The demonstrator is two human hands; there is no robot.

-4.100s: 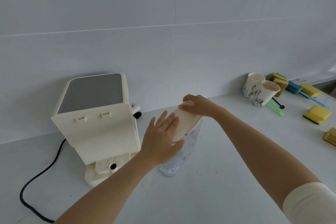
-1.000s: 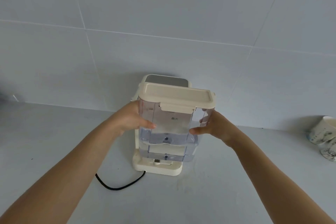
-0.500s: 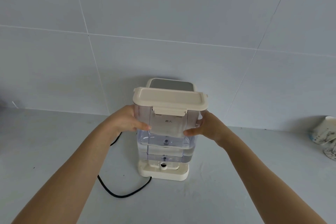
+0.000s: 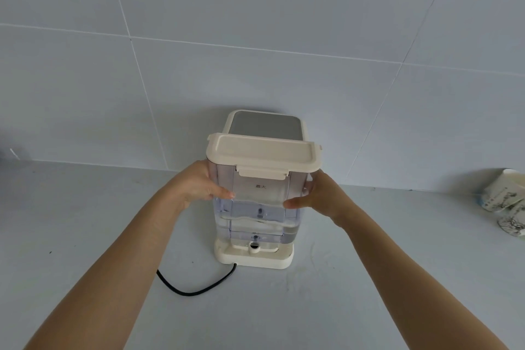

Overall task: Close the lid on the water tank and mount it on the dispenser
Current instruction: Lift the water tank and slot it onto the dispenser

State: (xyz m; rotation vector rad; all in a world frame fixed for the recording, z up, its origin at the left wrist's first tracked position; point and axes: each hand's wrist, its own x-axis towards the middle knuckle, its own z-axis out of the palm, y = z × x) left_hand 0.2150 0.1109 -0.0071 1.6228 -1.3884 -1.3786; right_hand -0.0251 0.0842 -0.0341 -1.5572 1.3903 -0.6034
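The clear water tank [image 4: 260, 207] holds some water, and its cream lid [image 4: 262, 155] lies shut on top. I hold it upright between both hands: my left hand [image 4: 196, 186] grips the left wall, my right hand [image 4: 318, 196] the right wall. The tank's bottom sits low over the cream base [image 4: 255, 257] of the dispenser [image 4: 265, 123], right against the dispenser's body. Whether it rests fully on the base I cannot tell. Only the dispenser's grey top panel and its base show; the tank hides the rest.
A black power cord [image 4: 196, 287] curls on the grey counter in front of the base. Two patterned paper cups [image 4: 504, 202] lie at the right edge. A tiled wall rises close behind the dispenser.
The tank has come down and closer to the dispenser's base since a second ago. Four seconds ago both hands were pressing the lid onto the tank beside the dispenser.
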